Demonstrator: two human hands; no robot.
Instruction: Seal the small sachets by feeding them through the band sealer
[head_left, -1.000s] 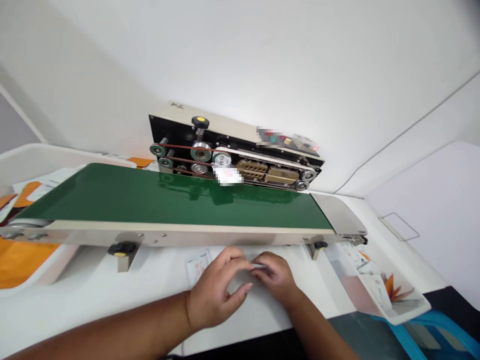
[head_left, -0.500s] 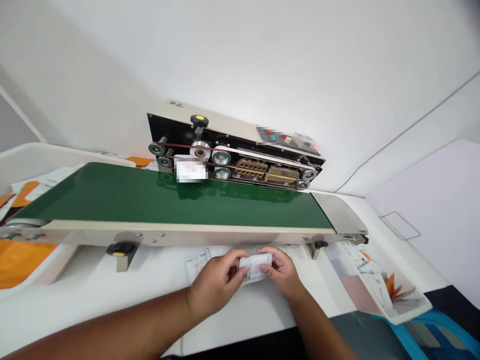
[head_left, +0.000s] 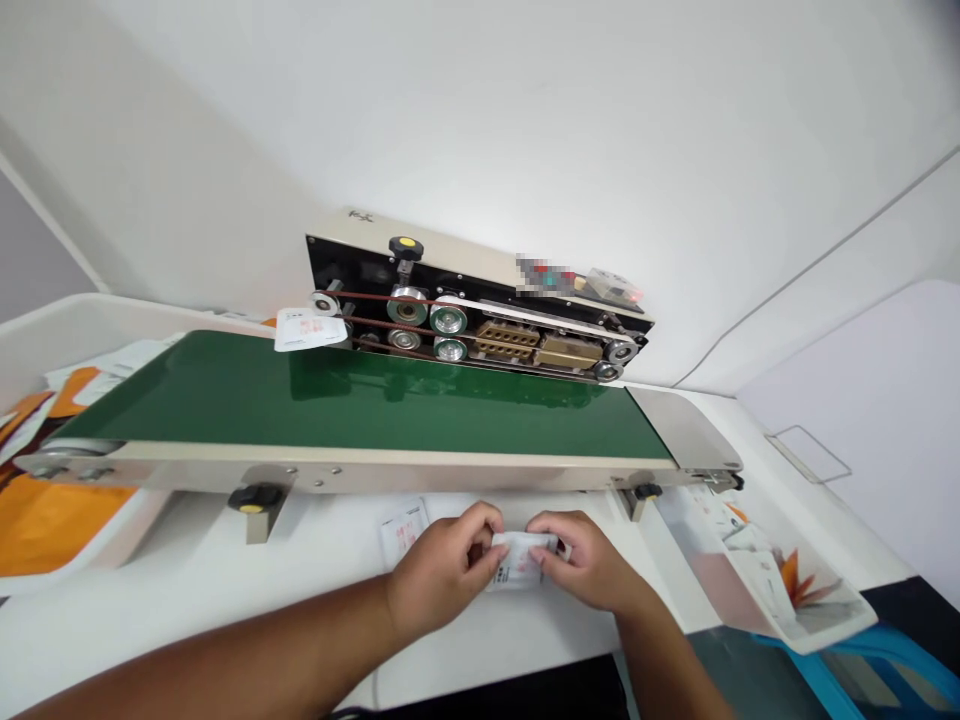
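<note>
A small white printed sachet (head_left: 519, 565) is pinched between both hands, just in front of the conveyor. My left hand (head_left: 444, 572) grips its left side with thumb and fingers. On its right side my right hand (head_left: 579, 560) has a similar hold, thumb on the front face. Partly covered by my left hand, another white sachet (head_left: 403, 530) lies on the table. A third sachet (head_left: 307, 330) hangs at the left end of the band sealer (head_left: 480, 300), over the green conveyor belt (head_left: 360, 410).
At the left end of the belt stands a white bin (head_left: 97, 540) with orange and white packets. A smaller bin (head_left: 825, 630) holding white and orange sachets is at the right. Black knobs (head_left: 255, 497) stick out below the conveyor's front rail. A blue stool (head_left: 885, 650) stands lower right.
The sachet in the sealer has travelled left, out to the machine's end. Both hands have shifted slightly right and down in view, still holding their sachet. The view itself moved a little.
</note>
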